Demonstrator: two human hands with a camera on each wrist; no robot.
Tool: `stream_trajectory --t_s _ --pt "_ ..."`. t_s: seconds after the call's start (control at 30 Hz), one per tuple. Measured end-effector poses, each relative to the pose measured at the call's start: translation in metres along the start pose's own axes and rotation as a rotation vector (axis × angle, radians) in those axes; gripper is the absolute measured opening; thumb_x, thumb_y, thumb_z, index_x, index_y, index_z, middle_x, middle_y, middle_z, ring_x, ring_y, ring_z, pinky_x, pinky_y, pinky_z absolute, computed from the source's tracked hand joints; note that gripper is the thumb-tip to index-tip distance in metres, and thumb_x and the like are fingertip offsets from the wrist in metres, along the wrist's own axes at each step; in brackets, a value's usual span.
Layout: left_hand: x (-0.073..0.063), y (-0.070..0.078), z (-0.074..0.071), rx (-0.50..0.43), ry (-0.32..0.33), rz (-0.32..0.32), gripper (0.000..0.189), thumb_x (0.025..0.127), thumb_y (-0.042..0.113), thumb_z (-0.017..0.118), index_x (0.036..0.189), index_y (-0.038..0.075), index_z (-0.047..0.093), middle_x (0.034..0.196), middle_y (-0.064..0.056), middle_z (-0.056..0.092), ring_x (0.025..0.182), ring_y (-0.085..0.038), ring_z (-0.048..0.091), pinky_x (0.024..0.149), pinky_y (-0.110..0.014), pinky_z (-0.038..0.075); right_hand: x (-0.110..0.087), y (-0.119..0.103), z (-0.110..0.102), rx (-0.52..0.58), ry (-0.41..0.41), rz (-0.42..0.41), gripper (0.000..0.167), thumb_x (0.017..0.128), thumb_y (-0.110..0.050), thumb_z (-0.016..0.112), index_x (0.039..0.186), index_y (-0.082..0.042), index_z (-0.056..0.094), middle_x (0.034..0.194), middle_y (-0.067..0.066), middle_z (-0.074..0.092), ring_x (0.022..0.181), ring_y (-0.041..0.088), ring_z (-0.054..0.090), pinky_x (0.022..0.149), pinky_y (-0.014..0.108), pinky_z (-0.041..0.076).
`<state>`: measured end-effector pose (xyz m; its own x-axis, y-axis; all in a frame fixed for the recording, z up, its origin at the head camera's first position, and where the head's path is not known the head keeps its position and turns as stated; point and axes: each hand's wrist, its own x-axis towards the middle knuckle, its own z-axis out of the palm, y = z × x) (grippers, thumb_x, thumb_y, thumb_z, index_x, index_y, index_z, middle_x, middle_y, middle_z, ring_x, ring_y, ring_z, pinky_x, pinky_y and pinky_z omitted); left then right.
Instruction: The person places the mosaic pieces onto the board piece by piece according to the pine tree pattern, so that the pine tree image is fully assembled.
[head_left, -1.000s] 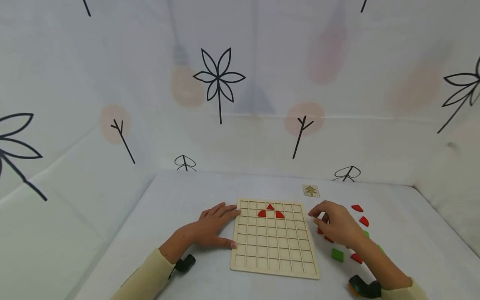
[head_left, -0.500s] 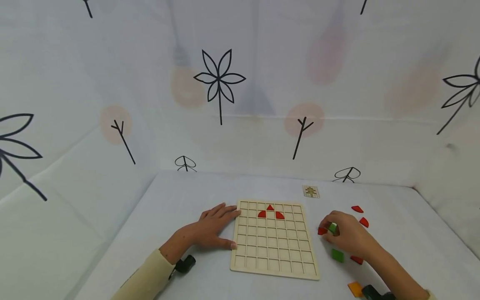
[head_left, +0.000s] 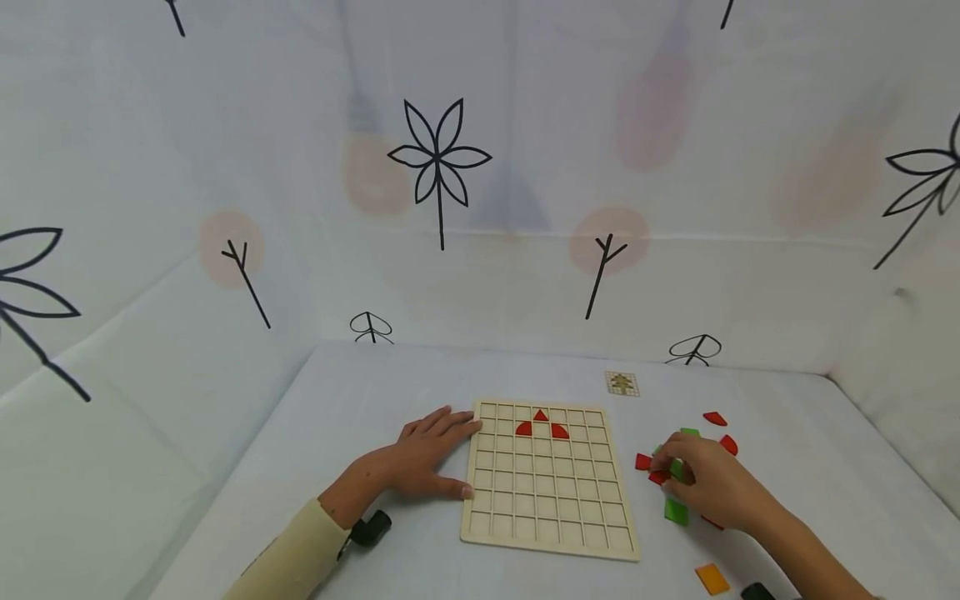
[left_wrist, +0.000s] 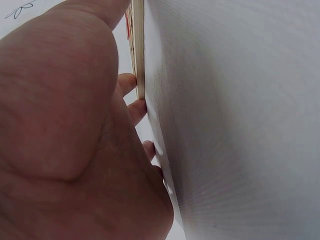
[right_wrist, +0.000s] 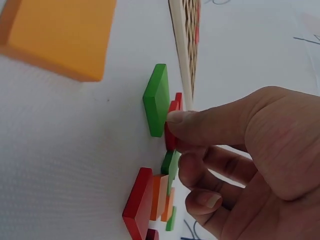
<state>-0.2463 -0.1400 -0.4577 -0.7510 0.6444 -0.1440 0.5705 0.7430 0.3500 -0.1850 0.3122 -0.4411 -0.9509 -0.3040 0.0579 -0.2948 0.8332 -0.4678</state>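
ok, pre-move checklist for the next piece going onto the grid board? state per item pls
1. Grid board steadied by left hand at its left edge: ok.
2. Right hand pinching a red piece: ok; lifted or not, cannot tell.
3. Three red pieces seated in the board's top rows: ok.
4. Cells below them free: ok.
5. Pattern card in view behind the board: ok; too small to read.
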Motion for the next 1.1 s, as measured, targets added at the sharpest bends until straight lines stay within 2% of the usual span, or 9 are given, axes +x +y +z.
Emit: stream_trajectory --t_s 0.77,1.1 --pt "-0.0005 0.0007 -0.0014 -0.015 -0.002 0.01 0.1 0.092 0.074 0.067 0.171 0.029 0.023 0.177 0.004 0.017 0.164 -0.035 0.006 0.121 -0.064 0.021 0.0003 -0.0017 0.0006 -0.017 -0.031 0.0 0.025 0.085 -0.004 0.088 0.096 -0.02 0.073 0.1 -0.007 0.061 0.076 0.006 0.05 0.065 0.023 0.048" --pt "0.0013 -0.0024 0.0016 0.005 -0.001 0.004 0.101 0.091 0.075 0.066 0.171 0.032 0.021 0.177 0.006 0.016 0.164 -0.032 0.005 0.122 -0.063 0.021 -0.0015 0.0002 -0.0032 0.007 -0.034 -0.039 0.024 0.085 -0.006 0.088 0.099 -0.019 0.074 0.101 -0.006 0.062 0.074 0.004 0.052 0.065 0.023 0.05"
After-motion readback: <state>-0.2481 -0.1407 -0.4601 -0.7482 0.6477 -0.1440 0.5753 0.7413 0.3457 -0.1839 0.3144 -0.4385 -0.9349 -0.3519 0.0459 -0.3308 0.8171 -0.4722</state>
